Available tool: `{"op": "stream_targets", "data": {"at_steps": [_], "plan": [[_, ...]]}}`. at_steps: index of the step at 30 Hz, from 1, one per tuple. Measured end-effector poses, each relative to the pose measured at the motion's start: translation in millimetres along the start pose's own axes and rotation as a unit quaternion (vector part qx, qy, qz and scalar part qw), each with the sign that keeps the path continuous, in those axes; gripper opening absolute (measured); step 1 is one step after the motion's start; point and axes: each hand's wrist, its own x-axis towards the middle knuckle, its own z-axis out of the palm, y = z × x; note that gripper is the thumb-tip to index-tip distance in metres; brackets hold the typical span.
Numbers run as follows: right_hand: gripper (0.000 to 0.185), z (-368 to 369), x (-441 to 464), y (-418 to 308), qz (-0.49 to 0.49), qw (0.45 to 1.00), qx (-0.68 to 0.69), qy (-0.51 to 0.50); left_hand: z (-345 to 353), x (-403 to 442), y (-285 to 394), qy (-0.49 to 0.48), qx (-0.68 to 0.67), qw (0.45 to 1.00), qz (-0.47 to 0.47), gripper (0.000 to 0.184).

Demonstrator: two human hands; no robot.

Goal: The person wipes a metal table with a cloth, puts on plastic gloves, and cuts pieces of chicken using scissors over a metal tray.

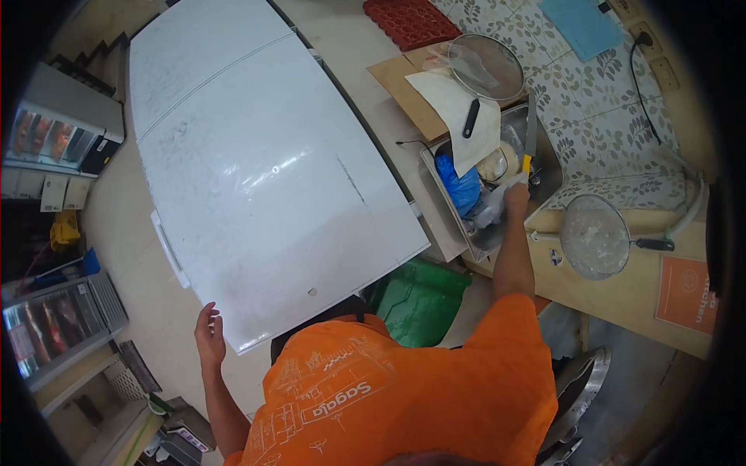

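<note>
My right hand [516, 199] reaches over a metal tray [553, 167] and is closed around the yellow handle of a knife [531, 130], its long blade pointing away from me. Crumpled clear plastic [489, 210] lies right beside that hand. Inside the tray are also a blue plastic bag [457, 185] and a pale round item in clear wrap [495, 165]. My left hand [207, 332] hangs beside the near corner of a white chest freezer [256, 202], fingers loosely apart and holding nothing.
Cardboard [404, 89], paper with a black-handled tool [471, 119], and a mesh strainer [486, 66] are beyond the tray. Another strainer [594, 237] lies right. A green crate [423, 299] stands below, with a red egg tray [410, 22] at the back.
</note>
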Motion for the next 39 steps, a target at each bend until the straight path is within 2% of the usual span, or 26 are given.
{"op": "stream_targets", "data": {"at_steps": [3,8,11,14,17,18,20,22,24,26,29,30,33,36,39], "plan": [[0.029,-19,2,15,-0.035,0.999,0.008,0.028,6,14,13,-0.011,0.004,1.0,0.013,0.038],[0.029,-92,-30,-7,-0.094,0.992,-0.014,0.088,0,45,42,-0.028,0.03,0.997,0.066,0.035],[0.028,-151,-59,-34,-0.078,0.972,0.041,0.216,-3,61,53,-0.025,0.03,0.995,0.09,0.035],[0.027,-142,-30,-10,-0.145,0.93,0.199,0.271,5,72,69,-0.025,0.011,0.993,0.113,0.035],[0.022,-127,-46,-11,-0.204,0.958,0.17,0.108,14,78,88,-0.051,0.001,0.988,0.144,0.036],[0.017,-131,-46,-24,-0.192,0.934,0.297,0.053,21,83,94,-0.053,-0.008,0.986,0.156,0.036],[0.014,-129,-88,-36,-0.146,0.835,0.524,-0.08,32,82,97,-0.081,-0.044,0.98,0.175,0.037],[0.021,-131,-164,-80,-0.127,0.637,0.73,-0.214,43,79,122,-0.117,-0.096,0.972,0.178,0.037],[0.028,-136,-243,-119,-0.104,0.551,0.753,-0.344,55,78,135,-0.158,-0.136,0.955,0.211,0.037],[0.033,-122,-308,-144,-0.13,0.495,0.744,-0.43,64,73,149,-0.203,-0.184,0.931,0.242,0.04],[0.037,-104,-402,-176,-0.113,0.367,0.75,-0.539,67,62,163,-0.275,-0.241,0.884,0.29,0.043],[0.036,-96,-427,-185,-0.107,0.403,0.729,-0.543,66,59,161,-0.299,-0.275,0.862,0.303,0.045],[0.027,-69,-489,-198,-0.113,0.504,0.639,-0.57,45,47,141,-0.373,-0.394,0.801,0.252,0.047],[0.035,-53,-531,-193,-0.193,0.573,0.527,-0.598,-2,30,109,-0.341,-0.37,0.82,0.273,0.039],[0.028,-44,-590,-193,-0.181,0.588,0.526,-0.587,-32,21,65,-0.285,-0.226,0.89,0.276,0.025]]}}
